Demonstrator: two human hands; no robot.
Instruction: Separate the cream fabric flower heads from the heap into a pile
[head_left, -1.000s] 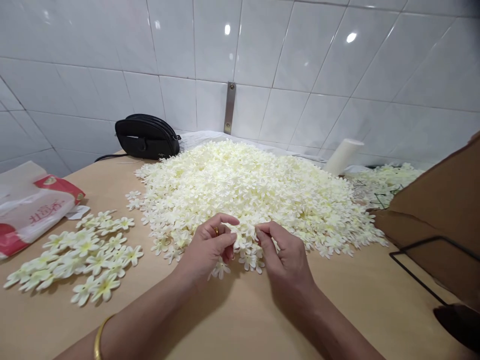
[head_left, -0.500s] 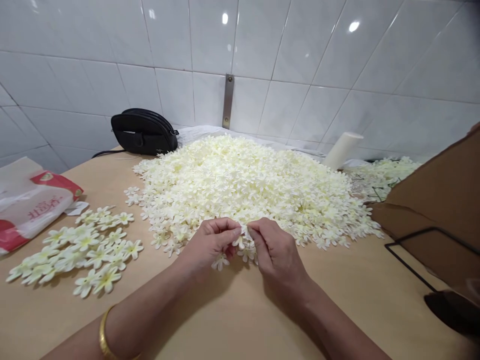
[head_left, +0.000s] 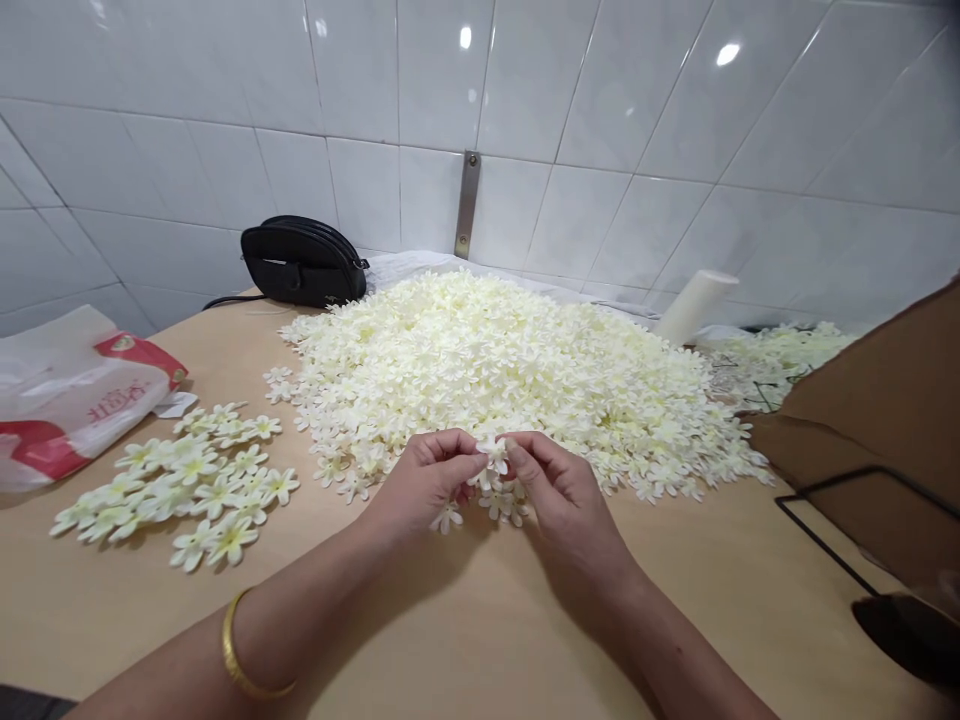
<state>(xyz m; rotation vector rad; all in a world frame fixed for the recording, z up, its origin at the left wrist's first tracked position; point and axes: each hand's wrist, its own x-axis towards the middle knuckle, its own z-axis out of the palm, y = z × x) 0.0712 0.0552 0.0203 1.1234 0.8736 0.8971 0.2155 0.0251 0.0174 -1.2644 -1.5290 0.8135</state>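
Note:
Between my hands is a small white artificial flower (head_left: 495, 455), its petals spread. My left hand (head_left: 435, 475) pinches it from the left with thumb and index finger. From the right, my right hand (head_left: 559, 490) closes thumb and forefinger at the flower's edge. More blossoms hang just below my fingers, and whether they are joined to the held one I cannot tell. Right behind both hands rises a large heap of pale yellow-white flowers (head_left: 480, 350). A smaller group of flowers (head_left: 191, 485) lies spread on the table to the left.
A black bag (head_left: 304, 262) stands at the back left by the tiled wall. A red-and-white plastic bag (head_left: 90, 400) lies at far left. To the right are a white roll (head_left: 696, 305), brown cardboard (head_left: 870, 430) and a black-framed object (head_left: 825, 540).
The whole view has shifted slightly, so the scene sits further right. My right thumb and fingers have moved a little, and more of the held flower's face now shows.

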